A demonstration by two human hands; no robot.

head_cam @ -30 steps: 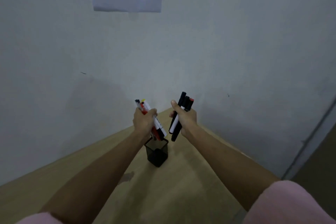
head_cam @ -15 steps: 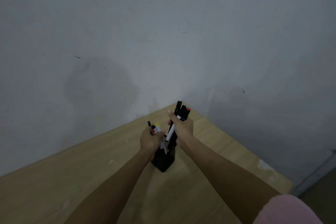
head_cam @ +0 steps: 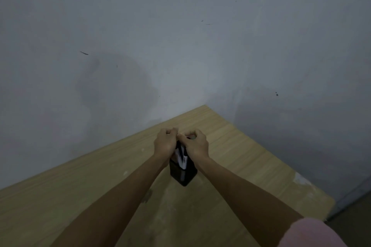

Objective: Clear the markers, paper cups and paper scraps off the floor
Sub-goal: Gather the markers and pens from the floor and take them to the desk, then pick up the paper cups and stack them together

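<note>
Left hand [head_cam: 165, 142] curled at the marker tops, grip unclear. Markers [head_cam: 182, 156] stand near-upright in the black pen holder [head_cam: 183, 174] on the wooden desk [head_cam: 241, 146], directly below both hands. Right hand [head_cam: 195, 143] curled likewise, touching the left; neither is nearer

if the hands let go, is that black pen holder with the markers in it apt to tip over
Probably somewhat. The black pen holder looks tall and narrow, and the markers stick out above its rim, which likely makes it top-heavy. It stands on a flat wooden table, so it may stay put unless nudged.
</note>
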